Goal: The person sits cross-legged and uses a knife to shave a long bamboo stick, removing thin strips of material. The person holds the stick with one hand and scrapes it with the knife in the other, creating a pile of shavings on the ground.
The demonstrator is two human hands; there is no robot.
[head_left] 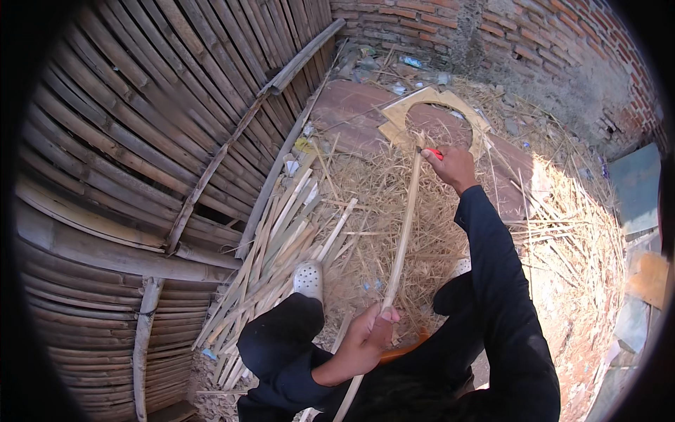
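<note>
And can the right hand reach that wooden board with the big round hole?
Probably yes: the wooden board lies just beyond the right hand, with nothing solid seen between, though the red-handled tool it holds could hinder a grab.

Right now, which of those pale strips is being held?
The long strip in the left hand, reaching up to the right hand; the heaped strips near the slatted wall lie unheld.

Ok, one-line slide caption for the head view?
Left hand grips a pale strip over shavings; right hand holds a red tool at its far end.
</note>
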